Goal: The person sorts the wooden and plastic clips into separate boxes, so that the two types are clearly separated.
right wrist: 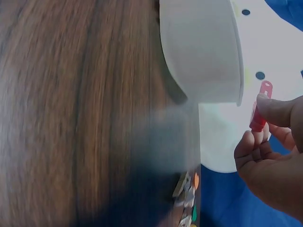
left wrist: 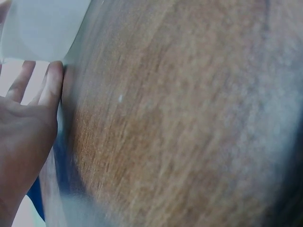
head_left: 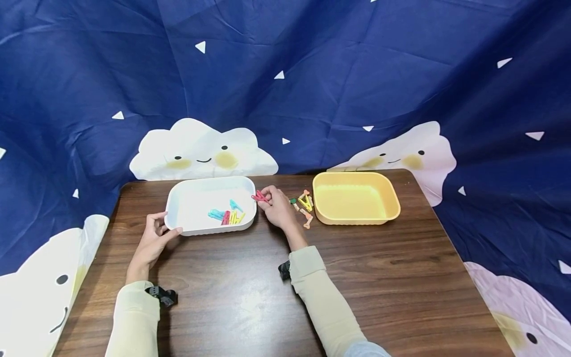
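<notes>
My right hand (head_left: pixel 277 208) pinches a red clothespin (head_left: pixel 260 196) between thumb and fingers, beside the right end of the white basin (head_left: pixel 187 196). In the right wrist view the red clothespin (right wrist: pixel 259 111) stands up from the fingertips. The left hand (head_left: pixel 153 238) holds the basin's near left corner, thumb at the front and fingers at the left side. Inside the basin lie blue clothespins (head_left: pixel 216 214), a dark red one (head_left: pixel 226 218) and yellow ones (head_left: pixel 239 218). By the right wrist, a yellow clothespin (head_left: pixel 306 203) lies among small wooden clips (head_left: pixel 307 216) with orange and green decorations.
A yellow basin (head_left: pixel 357 218) with nothing in it stands right of the small clips. Both basins are near the back edge of the brown wooden table (head_left: pixel 250 297). Behind hangs a dark blue cloth (head_left: pixel 312 99) with clouds and white triangles.
</notes>
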Motion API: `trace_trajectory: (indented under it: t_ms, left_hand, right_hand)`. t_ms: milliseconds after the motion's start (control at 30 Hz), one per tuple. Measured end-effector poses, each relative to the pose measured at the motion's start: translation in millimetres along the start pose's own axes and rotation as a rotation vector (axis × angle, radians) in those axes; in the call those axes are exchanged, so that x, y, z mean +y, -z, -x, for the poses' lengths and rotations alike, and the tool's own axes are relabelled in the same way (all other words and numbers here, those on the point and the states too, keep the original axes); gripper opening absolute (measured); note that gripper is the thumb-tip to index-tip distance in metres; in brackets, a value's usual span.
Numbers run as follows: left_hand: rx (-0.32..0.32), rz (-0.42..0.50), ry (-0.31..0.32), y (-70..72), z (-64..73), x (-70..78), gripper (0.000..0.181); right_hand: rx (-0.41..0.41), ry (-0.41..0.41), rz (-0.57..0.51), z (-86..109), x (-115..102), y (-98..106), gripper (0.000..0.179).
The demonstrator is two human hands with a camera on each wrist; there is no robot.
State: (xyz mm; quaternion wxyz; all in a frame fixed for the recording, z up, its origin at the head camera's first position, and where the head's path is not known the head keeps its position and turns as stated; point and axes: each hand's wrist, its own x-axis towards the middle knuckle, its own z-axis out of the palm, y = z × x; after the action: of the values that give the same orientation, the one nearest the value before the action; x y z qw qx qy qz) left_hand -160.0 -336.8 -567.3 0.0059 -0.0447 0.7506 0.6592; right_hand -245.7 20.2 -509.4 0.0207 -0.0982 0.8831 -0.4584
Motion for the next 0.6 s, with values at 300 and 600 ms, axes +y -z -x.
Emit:
trace_trajectory:
  t_ms: [300, 600]
  left_hand:
    - [0.005, -0.016, 0.009, -0.3, 0.2, -0.4, 0.059]
    - [0.004, -0.007, 0.011, -0.4, 0.7, 1.5, 0.062]
  right_hand:
    - [-0.048, 0.043, 0.003, 2.9, -16.7, -16.1, 0.024]
    - [-0.097, 0.028, 0.038, 1.9, -27.6, -25.3, 0.026]
